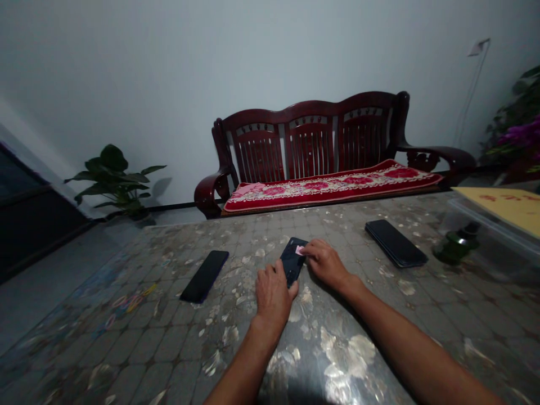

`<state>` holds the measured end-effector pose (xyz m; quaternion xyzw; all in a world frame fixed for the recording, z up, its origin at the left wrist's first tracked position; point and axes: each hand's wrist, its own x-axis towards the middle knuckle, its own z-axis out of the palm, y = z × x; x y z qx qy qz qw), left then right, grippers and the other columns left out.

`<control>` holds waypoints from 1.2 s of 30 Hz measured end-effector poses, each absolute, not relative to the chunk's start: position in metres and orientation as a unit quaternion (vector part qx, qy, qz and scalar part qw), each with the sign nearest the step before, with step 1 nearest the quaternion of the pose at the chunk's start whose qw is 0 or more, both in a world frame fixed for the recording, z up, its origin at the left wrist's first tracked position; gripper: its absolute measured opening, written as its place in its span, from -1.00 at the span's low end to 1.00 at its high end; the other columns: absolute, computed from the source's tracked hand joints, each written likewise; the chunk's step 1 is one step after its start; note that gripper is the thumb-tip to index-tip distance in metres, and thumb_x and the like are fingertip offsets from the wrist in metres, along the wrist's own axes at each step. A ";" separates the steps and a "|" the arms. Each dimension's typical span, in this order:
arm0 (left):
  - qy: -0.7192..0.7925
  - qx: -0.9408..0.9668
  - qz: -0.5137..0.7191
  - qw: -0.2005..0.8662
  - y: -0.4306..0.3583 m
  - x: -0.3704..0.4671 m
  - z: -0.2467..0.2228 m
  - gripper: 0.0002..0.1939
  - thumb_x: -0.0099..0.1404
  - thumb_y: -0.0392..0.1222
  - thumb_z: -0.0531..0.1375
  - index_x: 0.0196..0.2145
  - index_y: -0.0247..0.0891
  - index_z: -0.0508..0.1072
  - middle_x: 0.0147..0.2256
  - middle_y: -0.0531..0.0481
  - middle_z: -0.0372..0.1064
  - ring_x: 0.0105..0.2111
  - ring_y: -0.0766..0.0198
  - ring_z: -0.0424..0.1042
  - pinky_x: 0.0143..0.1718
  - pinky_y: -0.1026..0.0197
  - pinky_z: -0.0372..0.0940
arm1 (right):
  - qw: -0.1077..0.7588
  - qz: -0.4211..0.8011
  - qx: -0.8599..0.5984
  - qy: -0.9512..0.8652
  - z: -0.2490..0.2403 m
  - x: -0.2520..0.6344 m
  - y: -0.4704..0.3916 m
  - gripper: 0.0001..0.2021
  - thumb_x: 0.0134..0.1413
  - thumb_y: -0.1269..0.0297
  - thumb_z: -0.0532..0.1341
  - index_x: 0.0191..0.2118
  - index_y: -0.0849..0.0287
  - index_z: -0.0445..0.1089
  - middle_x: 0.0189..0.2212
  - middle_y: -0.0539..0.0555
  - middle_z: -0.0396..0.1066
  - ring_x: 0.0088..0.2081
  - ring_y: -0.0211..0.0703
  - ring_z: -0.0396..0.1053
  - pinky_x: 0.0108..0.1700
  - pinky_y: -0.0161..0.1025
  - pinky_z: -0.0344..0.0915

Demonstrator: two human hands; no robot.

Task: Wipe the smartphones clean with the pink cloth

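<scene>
A dark smartphone [291, 261] lies on the patterned table between my hands. My left hand [272, 289] grips its lower end, with the thumb on the near edge and the fingers along the left side. At the phone's upper right, my right hand [324, 260] pinches a small pink piece of paper or cloth [300, 250] against its surface. Another dark phone [205, 275] rests to the left. On the right sits a stack of dark phones [395, 243].
A green glass bottle [455, 246] stands beside a clear plastic box [489, 236] with a yellow sheet [504, 208] on top. Colourful bands [133, 300] lie at the table's left. Beyond the table [169, 332] are a red wooden bench [312, 146] and a potted plant [112, 180].
</scene>
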<state>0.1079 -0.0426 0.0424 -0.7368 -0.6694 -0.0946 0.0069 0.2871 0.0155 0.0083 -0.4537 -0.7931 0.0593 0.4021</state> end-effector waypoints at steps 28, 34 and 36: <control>-0.366 -0.915 0.022 -0.171 0.097 0.096 0.062 -0.14 0.00 -0.50 0.21 0.27 -0.03 0.32 0.35 -0.08 0.18 0.41 -0.15 -0.01 0.32 -0.42 -0.05 | 0.286 0.009 -0.506 -0.813 0.006 0.306 0.024 -0.71 0.25 0.54 0.18 -0.13 0.08 0.60 -0.24 0.11 0.52 -0.15 -0.06 0.36 -0.12 -0.21 0.27; -0.342 -0.927 0.001 -0.155 0.091 0.095 0.066 -0.10 -0.03 -0.66 0.10 0.20 0.03 0.39 0.32 0.01 0.24 0.42 -0.09 -0.04 0.31 -0.51 -0.13 | 0.265 0.001 -0.480 -0.837 0.012 0.307 0.009 -0.70 0.21 0.55 0.15 -0.14 0.10 0.58 -0.25 0.12 0.51 -0.17 -0.04 0.34 -0.13 -0.18 0.27; -0.339 -0.928 -0.017 -0.153 0.089 0.095 0.064 -0.13 -0.01 -0.67 0.10 0.17 0.04 0.42 0.29 0.03 0.27 0.42 -0.07 -0.03 0.31 -0.52 -0.13 | 0.264 0.006 -0.460 -0.848 0.014 0.308 0.004 -0.70 0.21 0.56 0.14 -0.16 0.10 0.58 -0.27 0.11 0.50 -0.18 -0.04 0.33 -0.14 -0.17 0.27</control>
